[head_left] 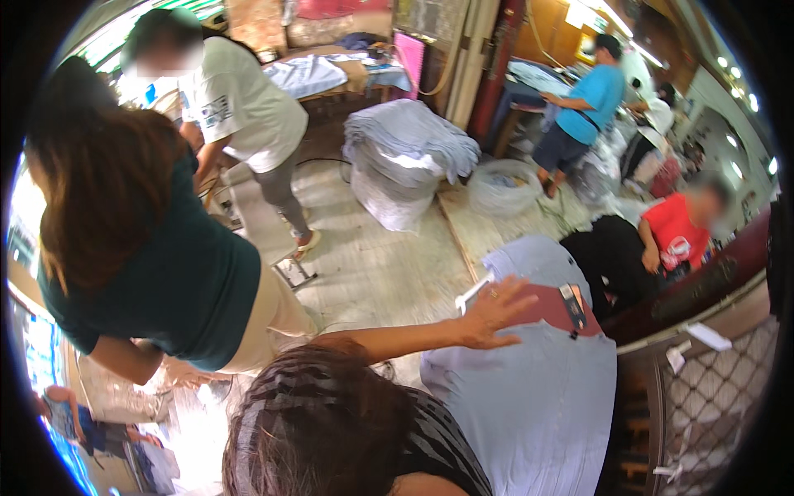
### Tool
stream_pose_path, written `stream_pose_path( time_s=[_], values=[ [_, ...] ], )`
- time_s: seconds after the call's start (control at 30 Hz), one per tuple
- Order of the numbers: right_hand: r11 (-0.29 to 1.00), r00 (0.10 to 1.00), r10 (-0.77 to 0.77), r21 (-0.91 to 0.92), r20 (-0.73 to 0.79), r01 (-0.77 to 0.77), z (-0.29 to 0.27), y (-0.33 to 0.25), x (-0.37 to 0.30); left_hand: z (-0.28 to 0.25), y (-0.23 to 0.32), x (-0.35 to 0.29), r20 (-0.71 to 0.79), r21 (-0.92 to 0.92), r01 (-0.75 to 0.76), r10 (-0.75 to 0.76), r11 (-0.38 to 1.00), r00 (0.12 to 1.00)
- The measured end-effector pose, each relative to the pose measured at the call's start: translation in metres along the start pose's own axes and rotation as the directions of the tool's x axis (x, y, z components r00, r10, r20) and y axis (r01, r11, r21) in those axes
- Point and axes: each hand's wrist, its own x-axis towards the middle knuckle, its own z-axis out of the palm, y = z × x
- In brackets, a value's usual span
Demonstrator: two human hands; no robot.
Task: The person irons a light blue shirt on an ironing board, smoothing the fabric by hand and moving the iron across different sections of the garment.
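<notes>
Neither of my own hands shows in the head view. Close in front, at the lower edge, is the dark-haired head of another person [306, 422] in a black and grey striped top. A bare forearm reaches from behind that head to the right, apparently this person's. Its hand [496, 314], fingers spread, is over light blue-grey garments [529, 397]. Among them lies a maroon piece of cloth [542, 302] with a dark hang tag [572, 306] on it. A white strip-like thing [473, 295] pokes out beside the hand.
A person in dark green [174, 273] stands at left, another in white [248, 107] beyond. Folded blue cloth [405, 136] is piled on a white sack [393, 198], beside a clear plastic bag [502, 186]. A person in red [678, 227] sits at right, near a lattice gate [719, 397].
</notes>
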Motion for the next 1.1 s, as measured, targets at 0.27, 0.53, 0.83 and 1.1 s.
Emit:
stream_pose_path(
  time_s=[0.27,0.53,0.83,1.1],
  values=[
    [0.975,0.97,-0.176,0.166,0.166,0.148,0.078,-0.087,0.033,-0.226,-0.054,-0.075,-0.723,0.396,0.399,0.013,0.827,0.691],
    [0.961,0.947,-0.23,0.207,0.223,0.184,0.096,-0.119,0.043,-0.273,-0.057,-0.118,-0.756,0.432,0.491,0.007,0.756,0.655],
    [0.955,0.932,-0.264,0.203,0.25,0.216,0.091,-0.119,0.049,-0.153,-0.095,-0.164,-0.253,0.414,0.532,-0.468,0.739,0.847],
    [0.95,0.933,-0.282,0.201,0.224,0.239,0.08,-0.112,0.052,-0.25,-0.044,-0.231,-0.566,0.624,0.772,-0.61,0.123,0.555]
  ],
)
